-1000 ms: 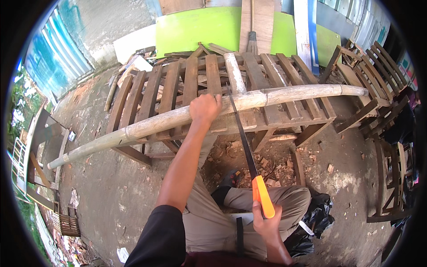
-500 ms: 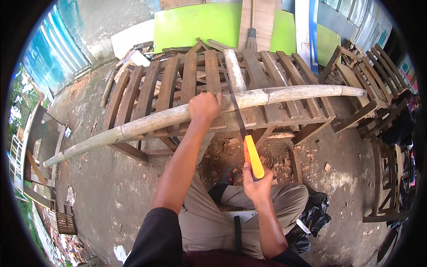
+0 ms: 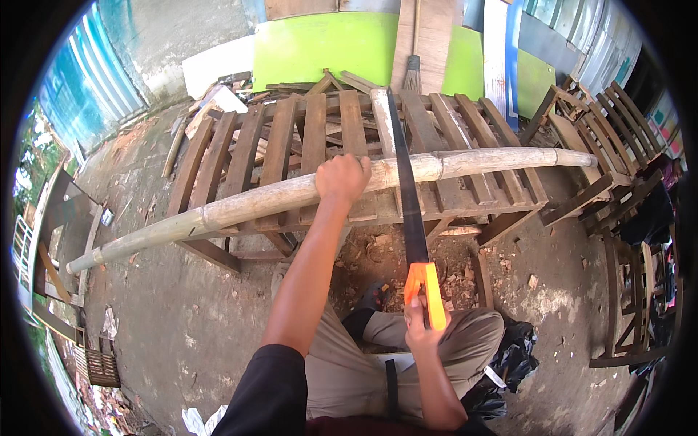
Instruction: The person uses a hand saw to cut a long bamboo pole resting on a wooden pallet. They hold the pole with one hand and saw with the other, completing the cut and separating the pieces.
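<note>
A long, pale bamboo pole [image 3: 269, 203] lies across a slatted wooden bench [image 3: 313, 123], both of its ends reaching past the bench. My left hand [image 3: 343, 178] is wrapped over the pole near its middle. In my right hand [image 3: 424, 327] is the orange and yellow handle of a handsaw [image 3: 411, 211]. Its dark blade points away from me and crosses the pole a little right of my left hand. Whether the teeth have cut into the bamboo I cannot tell.
Wood scraps and chips litter the ground under and behind the bench. A broom [image 3: 412, 69] leans on a board at the back. Wooden chairs [image 3: 625, 123] stand at the right. A black plastic bag [image 3: 512, 356] lies beside my knee.
My right hand has drawn the saw back toward me and slightly right, and the blade's flat side shows more. My left hand keeps its grip on the bamboo pole.
</note>
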`<state>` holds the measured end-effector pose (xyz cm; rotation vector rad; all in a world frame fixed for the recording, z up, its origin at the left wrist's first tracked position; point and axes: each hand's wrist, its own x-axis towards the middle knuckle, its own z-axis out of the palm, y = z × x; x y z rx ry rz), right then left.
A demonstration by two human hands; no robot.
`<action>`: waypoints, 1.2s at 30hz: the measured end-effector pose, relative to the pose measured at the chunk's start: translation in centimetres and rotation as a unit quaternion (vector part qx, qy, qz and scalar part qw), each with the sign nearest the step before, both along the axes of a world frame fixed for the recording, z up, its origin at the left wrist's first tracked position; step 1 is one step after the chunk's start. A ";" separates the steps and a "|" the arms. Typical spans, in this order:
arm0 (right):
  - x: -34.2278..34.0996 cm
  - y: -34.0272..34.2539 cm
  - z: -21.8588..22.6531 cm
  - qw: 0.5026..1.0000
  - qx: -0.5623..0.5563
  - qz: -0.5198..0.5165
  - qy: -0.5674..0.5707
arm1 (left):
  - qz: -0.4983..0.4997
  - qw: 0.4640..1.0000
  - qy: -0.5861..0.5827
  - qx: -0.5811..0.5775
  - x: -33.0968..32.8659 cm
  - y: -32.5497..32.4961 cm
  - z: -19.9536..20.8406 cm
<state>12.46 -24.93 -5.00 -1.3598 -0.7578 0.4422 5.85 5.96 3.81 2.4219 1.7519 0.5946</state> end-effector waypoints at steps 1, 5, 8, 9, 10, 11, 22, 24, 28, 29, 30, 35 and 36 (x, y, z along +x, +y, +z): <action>0.3 -1.2 -0.1 0.999 -0.011 0.010 -0.034 | 0.002 1.000 -0.003 -0.005 -0.1 0.8 0.2; 1.0 -5.4 -0.9 0.992 -0.067 0.027 -0.104 | -0.010 1.000 -0.011 0.026 -0.1 1.8 -1.1; 0.8 -6.0 -0.8 0.987 -0.079 0.039 -0.133 | -0.088 0.978 0.001 0.191 -1.5 1.4 -4.4; 0.7 -6.0 -0.7 0.985 -0.079 0.044 -0.147 | -0.100 0.978 0.006 0.183 -1.7 1.4 -4.9; 0.7 -6.1 -0.8 0.985 -0.089 0.047 -0.143 | -0.113 0.979 0.012 0.172 -2.0 1.0 -4.8; 0.6 -6.1 -0.7 0.985 -0.088 0.050 -0.142 | -0.141 0.976 0.031 0.165 -2.5 0.9 -4.7; 2.1 -6.0 -1.8 0.993 -0.062 0.051 -0.084 | -0.204 0.963 0.143 0.101 -4.1 1.9 -2.5; 2.0 -6.3 -0.8 0.993 -0.047 0.050 -0.099 | -0.210 0.962 0.140 0.104 -4.5 2.1 -2.2; 3.0 -8.0 0.9 0.985 -0.052 0.041 -0.160 | -0.208 0.970 0.124 -0.034 -4.2 0.8 0.3; 3.0 -8.8 0.7 0.982 -0.063 0.042 -0.172 | -0.210 0.968 0.128 -0.053 -4.6 0.7 0.9; 3.4 -9.3 0.5 0.979 -0.075 0.057 -0.178 | -0.212 0.966 0.132 -0.071 -5.0 0.9 1.4; 3.3 -8.9 1.5 0.983 -0.076 0.057 -0.155 | -0.254 0.956 0.090 -0.115 -5.6 2.7 1.2; 3.1 -8.5 1.6 0.984 -0.074 0.058 -0.148 | -0.253 0.953 0.087 -0.142 -5.6 3.0 1.2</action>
